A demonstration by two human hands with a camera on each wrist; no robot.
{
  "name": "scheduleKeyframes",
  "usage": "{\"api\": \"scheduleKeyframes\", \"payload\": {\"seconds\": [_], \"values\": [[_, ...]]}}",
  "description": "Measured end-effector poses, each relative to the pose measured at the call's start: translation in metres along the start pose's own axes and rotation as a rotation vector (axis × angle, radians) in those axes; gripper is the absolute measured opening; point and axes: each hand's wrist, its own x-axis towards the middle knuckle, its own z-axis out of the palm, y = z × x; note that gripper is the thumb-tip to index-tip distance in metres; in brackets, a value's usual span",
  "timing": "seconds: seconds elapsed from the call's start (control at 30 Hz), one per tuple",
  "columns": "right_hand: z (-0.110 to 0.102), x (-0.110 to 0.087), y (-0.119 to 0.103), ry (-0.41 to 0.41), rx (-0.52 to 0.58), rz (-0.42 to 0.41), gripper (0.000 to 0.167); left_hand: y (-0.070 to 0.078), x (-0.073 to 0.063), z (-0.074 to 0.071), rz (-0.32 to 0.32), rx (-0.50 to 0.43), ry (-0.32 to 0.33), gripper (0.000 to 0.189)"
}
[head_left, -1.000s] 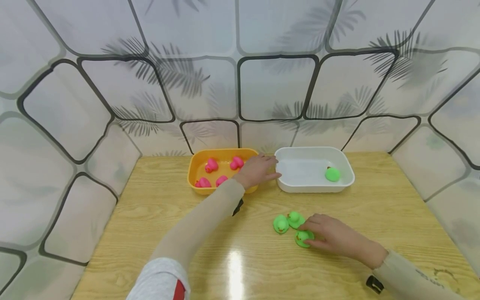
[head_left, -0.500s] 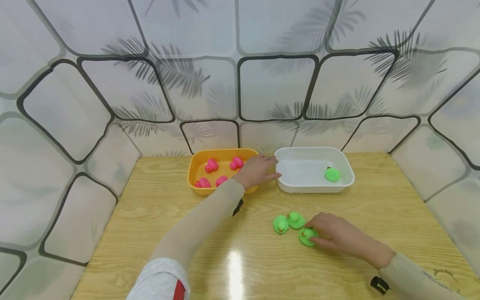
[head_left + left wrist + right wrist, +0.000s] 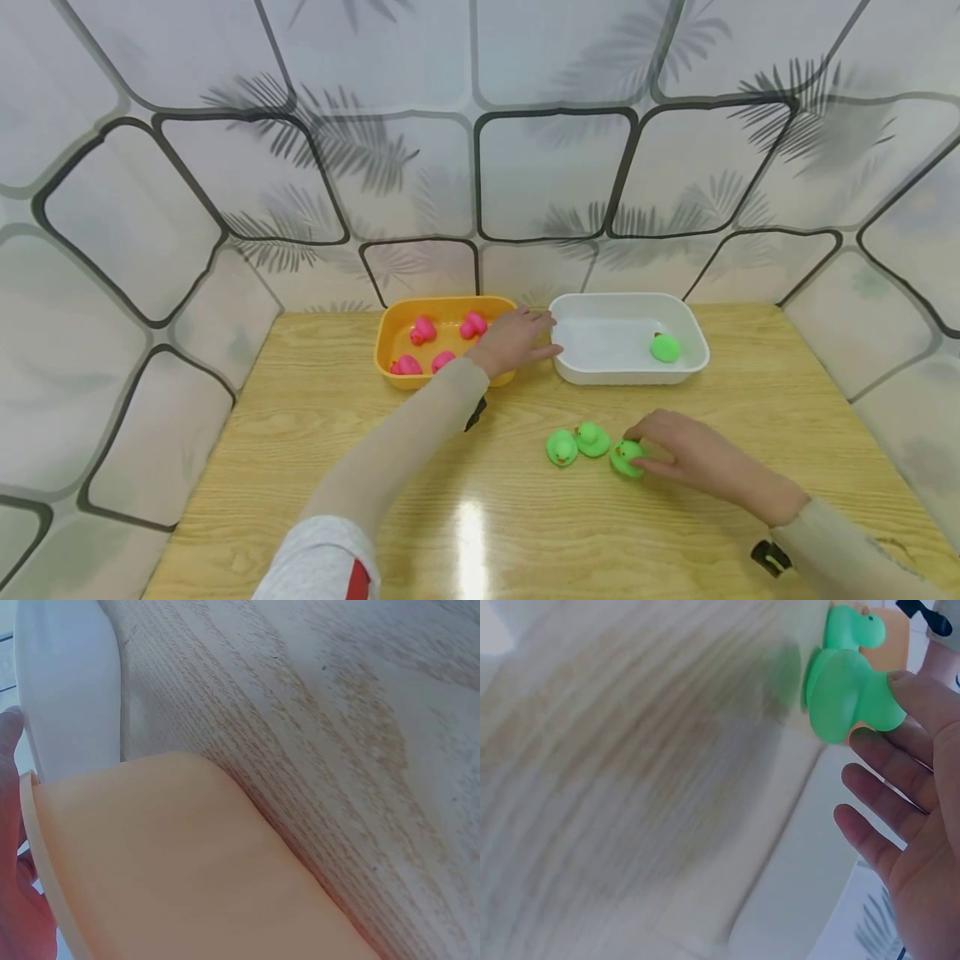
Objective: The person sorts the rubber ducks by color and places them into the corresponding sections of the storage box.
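My right hand (image 3: 697,457) pinches a green rubber duck (image 3: 624,458) by its head, between thumb and fingers. In the right wrist view the thumb touches that duck's head (image 3: 883,701), while the other fingers stay spread. Two more green rubber ducks (image 3: 577,442) sit side by side on the table, just left of it. My left hand (image 3: 516,340) reaches over the right end of the orange tub (image 3: 384,346), fingers extended, fingertips at the left rim of the white tub (image 3: 630,377). Part of the orange tub's inside is hidden under the left hand.
Several pink rubber ducks (image 3: 423,330) lie in the orange tub. One green duck (image 3: 665,347) lies tipped over in the white tub's right half. Both tubs stand at the back of the wooden table (image 3: 315,467), against a patterned cloth wall (image 3: 555,175).
My right hand has moved right and slightly away from me with the green duck, parting it from the other two. The left hand has stayed in place.
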Motion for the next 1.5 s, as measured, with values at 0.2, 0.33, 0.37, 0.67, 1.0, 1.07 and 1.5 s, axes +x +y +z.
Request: {"api": "scheduleKeyframes", "payload": {"seconds": [0.2,0.33,0.37,0.67,1.0,1.07,1.5], "values": [[-0.011,0.003,0.006,0.045,-0.026,-0.008,0.03,0.001,0.0,0.0,-0.004,-0.011,0.002,0.059],[-0.019,0.006,0.009,0.054,-0.042,0.011,0.032,0.001,-0.001,0.0,-0.01,-0.008,0.0,0.059],[-0.021,0.007,0.01,0.053,-0.048,0.019,0.033,0.001,-0.001,-0.001,-0.011,-0.008,0.0,0.059],[-0.036,0.014,0.021,0.109,-0.079,-0.032,0.032,0.001,0.0,-0.002,-0.008,-0.008,-0.005,0.06],[-0.05,0.026,0.035,0.127,-0.114,-0.041,0.037,0.0,0.001,-0.001,-0.006,-0.002,-0.02,0.06],[-0.052,0.028,0.04,0.142,-0.121,-0.048,0.035,0.0,0.001,0.0,-0.005,0.0,-0.021,0.06],[-0.072,0.048,0.059,0.134,-0.136,0.015,0.033,0.002,0.0,-0.002,-0.011,0.007,-0.021,0.06]]}}
